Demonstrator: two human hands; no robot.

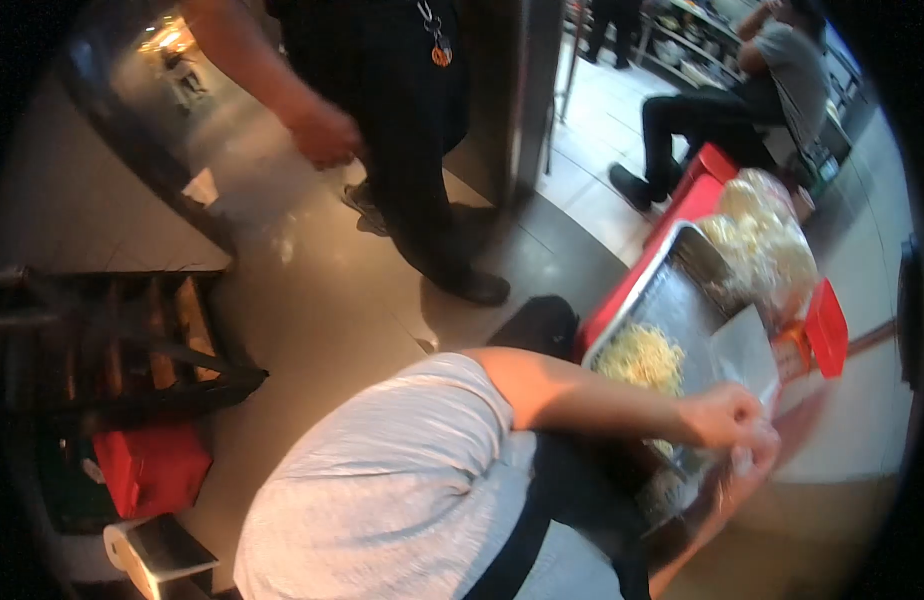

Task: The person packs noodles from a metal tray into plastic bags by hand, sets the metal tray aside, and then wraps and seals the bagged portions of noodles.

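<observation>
Close by, a person in a dark top and black trousers (407,160) stands on the smooth beige floor (322,280), a key ring with an orange tag (441,52) dangling at the waist. Over on the white-tiled floor (584,150), someone in a grey short-sleeved shirt (794,90) sits near crowded metal shelves (687,42); what they carry is too blurred to name. Off to the left I see a dark slatted rack (114,340), with a boxy red container (160,470) below it and warm yellow lights (170,40) glowing far back.
</observation>
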